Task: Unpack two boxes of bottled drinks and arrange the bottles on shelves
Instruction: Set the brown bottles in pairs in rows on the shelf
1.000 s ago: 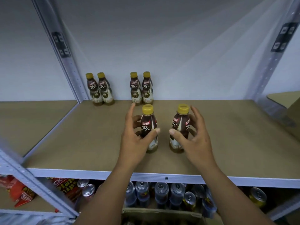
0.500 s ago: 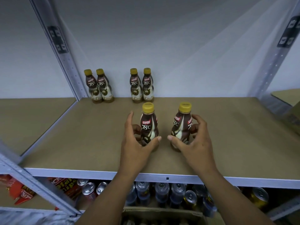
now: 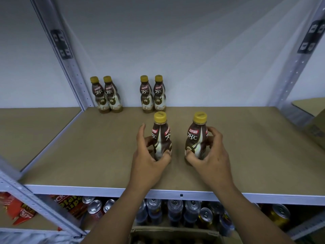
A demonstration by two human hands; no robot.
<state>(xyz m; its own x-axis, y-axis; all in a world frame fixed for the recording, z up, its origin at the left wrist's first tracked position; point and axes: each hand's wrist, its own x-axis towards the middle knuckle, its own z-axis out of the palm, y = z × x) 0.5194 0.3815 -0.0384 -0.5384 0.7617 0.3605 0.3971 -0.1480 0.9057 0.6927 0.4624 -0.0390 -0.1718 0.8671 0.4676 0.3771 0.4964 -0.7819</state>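
Note:
Two brown coffee bottles with yellow caps stand upright on the brown shelf board (image 3: 88, 152). My left hand (image 3: 149, 159) grips the left bottle (image 3: 161, 134) low around its base. My right hand (image 3: 211, 155) grips the right bottle (image 3: 196, 138) the same way. At the back wall stand two pairs of the same bottles, one pair at the left (image 3: 106, 95) by the upright and one pair in the middle (image 3: 153, 95).
Grey metal uprights (image 3: 70, 67) frame the shelf left and right. A cardboard box (image 3: 314, 124) sits at the right edge. Below, the lower shelf holds several drink cans (image 3: 175, 210) and red snack bags (image 3: 19, 212). An open carton (image 3: 175, 235) lies at the bottom.
Both hands have closed round the lower parts of the two front bottles, and the bottles have turned slightly and shifted a little farther back on the shelf.

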